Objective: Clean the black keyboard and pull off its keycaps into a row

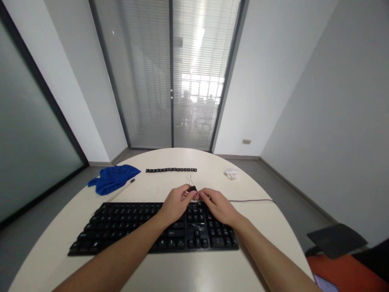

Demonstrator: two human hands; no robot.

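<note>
A black computer keyboard (133, 227) lies across the table in front of me, under both forearms. Above its upper edge, my left hand (179, 202) is closed around a keycap puller (193, 188), a small black piece with two thin wires pointing away from me. Close against it, my right hand (214, 202) is pinched, its fingertips meeting those of the left. A small pale bit shows between the fingertips, too small to make out. Beyond the hands, a row of several loose black keycaps (171, 170) lies on the table.
On the round table (164, 271) a blue cloth (114, 178) lies at left, beside a thin-handled brush (123, 190). A crumpled white tissue (231, 173) is at right. The keyboard's cable (252, 200) runs to the right edge. An orange chair (343, 271) stands at lower right.
</note>
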